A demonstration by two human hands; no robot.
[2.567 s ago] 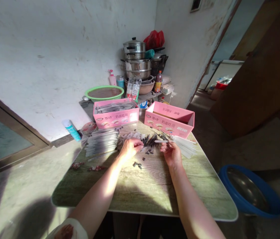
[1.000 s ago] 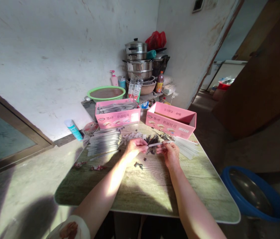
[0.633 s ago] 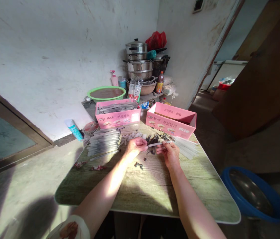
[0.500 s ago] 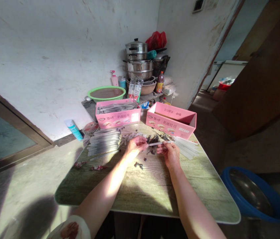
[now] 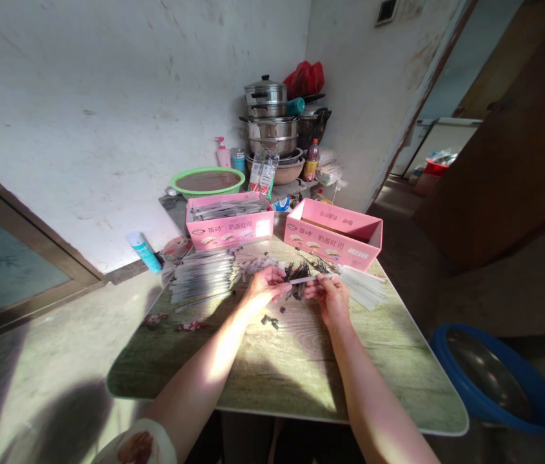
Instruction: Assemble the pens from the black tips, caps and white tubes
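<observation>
Above the middle of the table I hold a thin whitish plastic tube (image 5: pixel 303 280) nearly level. My right hand (image 5: pixel 331 296) is closed around its right part. The fingers of my left hand (image 5: pixel 265 287) are pinched at its left end; whether a small part is also between them I cannot make out. Behind the tube lies a heap of thin dark pieces (image 5: pixel 297 270), with short whitish pieces (image 5: pixel 251 265) left of it. Long tubes with dark parts (image 5: pixel 204 277) lie in rows at the left, and plain whitish tubes (image 5: pixel 363 287) at the right. Several small black caps (image 5: pixel 270 321) sit nearer me.
At the table's (image 5: pixel 301 374) back stand two pink boxes: the left box (image 5: pixel 233 231) holds many tubes, the right box (image 5: pixel 335 241) shows a brown inside. Behind are a green basin (image 5: pixel 208 182) and stacked steel pots (image 5: pixel 272 129). A blue tub (image 5: pixel 538 399) is at the right.
My left thumb and fingers have shifted slightly down and right at the tube's end. My right hand and the tube have hardly moved.
</observation>
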